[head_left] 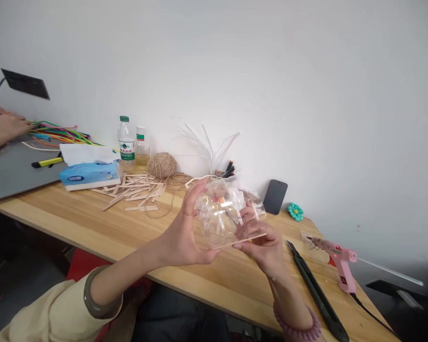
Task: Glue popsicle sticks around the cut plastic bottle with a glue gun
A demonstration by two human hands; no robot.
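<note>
A clear plastic bottle section is held up above the table, lying on its side with its ribbed base to the left. My left hand curves around the base end, fingers over the top and thumb underneath. At the other end my right hand grips the wall; its fingers show through the clear plastic, and I cannot tell whether they are inside or behind it. A dark green utility knife lies just right of my right hand. Farther right, a pink glue gun rests with a glue stick in its back.
Wooden craft sticks, a twine ball, a tissue pack and two bottles, including a water bottle, stand at left. A phone leans on the wall beside a teal flower. Another person's hand is far left near pipe cleaners.
</note>
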